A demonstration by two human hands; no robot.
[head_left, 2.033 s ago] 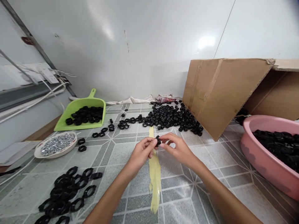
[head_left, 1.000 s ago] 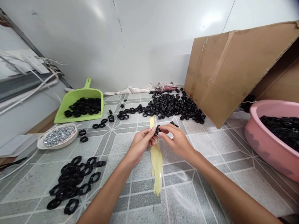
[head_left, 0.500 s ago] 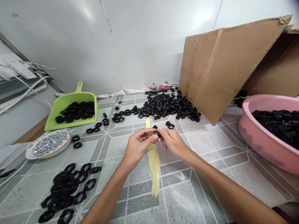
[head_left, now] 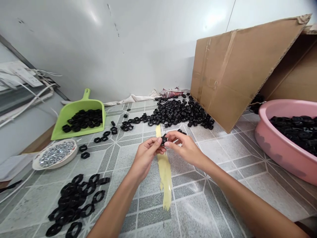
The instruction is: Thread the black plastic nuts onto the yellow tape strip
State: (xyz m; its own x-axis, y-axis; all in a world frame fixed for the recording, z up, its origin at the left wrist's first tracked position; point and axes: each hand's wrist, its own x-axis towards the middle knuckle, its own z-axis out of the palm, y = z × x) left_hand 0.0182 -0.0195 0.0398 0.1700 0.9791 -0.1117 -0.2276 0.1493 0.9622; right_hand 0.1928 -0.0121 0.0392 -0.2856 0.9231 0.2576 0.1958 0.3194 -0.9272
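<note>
Over the tiled floor, my left hand [head_left: 146, 157] and my right hand [head_left: 186, 147] meet at their fingertips. Between them they pinch one small black plastic part [head_left: 163, 140]. Both hands are closed on it, thumbs and forefingers pressed together. A large heap of the same small black parts [head_left: 178, 114] lies just beyond the hands. Under the hands a strip of yellowish tape [head_left: 164, 172] runs along the floor.
A green dustpan [head_left: 81, 117] with black rings sits at the back left, a white dish of silver metal bits [head_left: 54, 153] nearer. Loose black rings [head_left: 74, 200] lie at the front left. A tipped cardboard box [head_left: 237, 66] and a pink basin [head_left: 279, 148] of black parts stand right.
My hands stayed joined on the small black part, fingers shifting a little around it. The view swung slightly left and down, then steadied.
</note>
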